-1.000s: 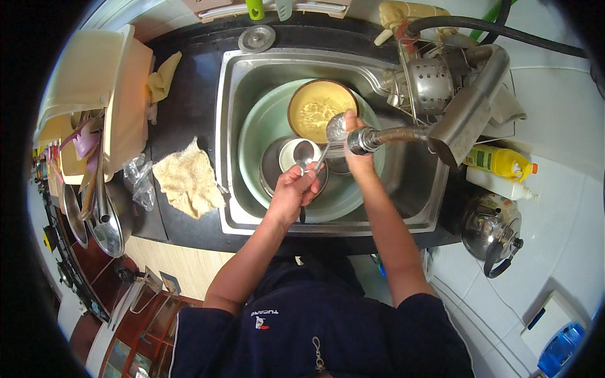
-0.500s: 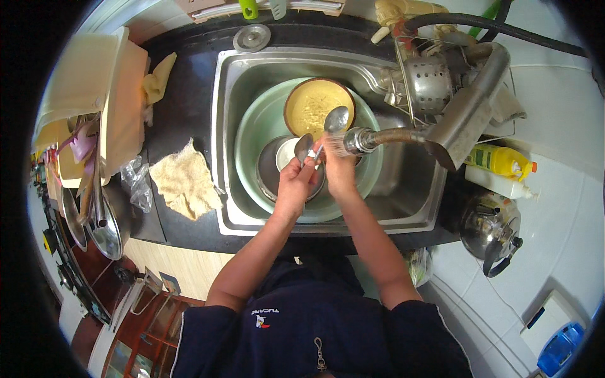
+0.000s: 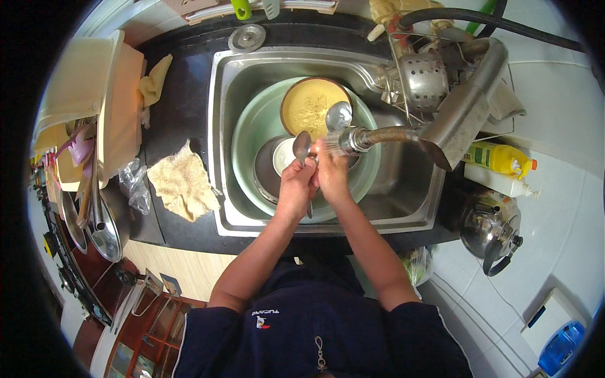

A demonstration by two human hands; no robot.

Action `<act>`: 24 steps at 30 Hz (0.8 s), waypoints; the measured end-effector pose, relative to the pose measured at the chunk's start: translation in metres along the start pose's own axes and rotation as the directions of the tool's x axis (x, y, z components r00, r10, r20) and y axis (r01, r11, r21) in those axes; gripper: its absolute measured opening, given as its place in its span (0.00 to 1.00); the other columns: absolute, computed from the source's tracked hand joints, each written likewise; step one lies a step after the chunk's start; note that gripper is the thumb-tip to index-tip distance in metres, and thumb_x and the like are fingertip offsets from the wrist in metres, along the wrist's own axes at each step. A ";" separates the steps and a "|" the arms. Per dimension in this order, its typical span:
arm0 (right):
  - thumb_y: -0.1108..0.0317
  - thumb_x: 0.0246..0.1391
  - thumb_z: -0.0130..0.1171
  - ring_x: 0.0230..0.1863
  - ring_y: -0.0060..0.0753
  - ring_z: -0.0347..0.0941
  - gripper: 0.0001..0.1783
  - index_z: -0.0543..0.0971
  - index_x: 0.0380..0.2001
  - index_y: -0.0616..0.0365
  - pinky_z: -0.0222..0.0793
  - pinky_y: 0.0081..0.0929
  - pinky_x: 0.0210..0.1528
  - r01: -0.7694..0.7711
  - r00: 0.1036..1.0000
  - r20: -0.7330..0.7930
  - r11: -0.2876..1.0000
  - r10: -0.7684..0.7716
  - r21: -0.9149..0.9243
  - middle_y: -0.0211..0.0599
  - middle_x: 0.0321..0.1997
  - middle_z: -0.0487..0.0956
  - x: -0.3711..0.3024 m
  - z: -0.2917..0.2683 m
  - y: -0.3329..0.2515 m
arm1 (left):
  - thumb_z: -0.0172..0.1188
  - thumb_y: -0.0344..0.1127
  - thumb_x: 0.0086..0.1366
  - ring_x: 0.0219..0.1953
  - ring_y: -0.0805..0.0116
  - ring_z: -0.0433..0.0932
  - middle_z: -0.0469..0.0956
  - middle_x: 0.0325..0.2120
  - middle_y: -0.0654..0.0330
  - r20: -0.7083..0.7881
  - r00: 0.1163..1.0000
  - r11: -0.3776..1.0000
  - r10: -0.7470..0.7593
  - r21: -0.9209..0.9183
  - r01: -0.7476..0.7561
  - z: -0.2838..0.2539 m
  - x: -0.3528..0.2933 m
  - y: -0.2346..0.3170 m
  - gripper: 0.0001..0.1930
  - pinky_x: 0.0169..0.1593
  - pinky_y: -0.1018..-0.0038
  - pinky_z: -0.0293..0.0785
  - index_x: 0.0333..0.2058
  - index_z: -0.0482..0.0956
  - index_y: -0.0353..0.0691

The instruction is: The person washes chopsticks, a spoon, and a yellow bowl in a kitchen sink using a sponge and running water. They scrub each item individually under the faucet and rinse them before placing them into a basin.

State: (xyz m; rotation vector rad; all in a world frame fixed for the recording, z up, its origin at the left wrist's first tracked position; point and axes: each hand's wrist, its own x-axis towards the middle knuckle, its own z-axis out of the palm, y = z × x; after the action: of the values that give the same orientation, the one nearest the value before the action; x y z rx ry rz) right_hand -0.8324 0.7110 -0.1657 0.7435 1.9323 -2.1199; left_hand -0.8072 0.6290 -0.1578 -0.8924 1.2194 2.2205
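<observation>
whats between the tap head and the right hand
In the head view, a fanned spray of water lies between the tap head and the right hand.

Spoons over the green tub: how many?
2. The left spoon extends from the left hand; the right spoon shows beyond the right hand, overlapping the yellow bowl. More may be hidden by the hands.

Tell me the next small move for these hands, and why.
Probably ease the spoon in the left hand rightward under the spray: water streams from the tap head, yet that spoon's bowl appears to sit left of it.
</observation>
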 end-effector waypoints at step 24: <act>0.65 0.57 0.49 0.27 0.21 0.70 0.11 0.75 0.32 0.64 0.66 0.19 0.31 -0.066 0.955 0.292 0.997 0.053 0.035 0.31 0.27 0.75 0.008 -0.031 -0.008 | 0.47 0.31 0.61 0.13 0.82 0.54 0.66 0.16 0.69 0.165 0.986 0.999 0.033 -0.037 -0.027 0.004 -0.009 0.011 0.07 0.18 0.83 0.45 0.25 0.71 0.41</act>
State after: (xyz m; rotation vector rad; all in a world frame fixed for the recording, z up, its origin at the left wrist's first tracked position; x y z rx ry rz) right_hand -0.8351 0.7435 -0.1633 0.4575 1.6938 -2.1046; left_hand -0.8094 0.6266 -0.1439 -0.6909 1.1274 2.2947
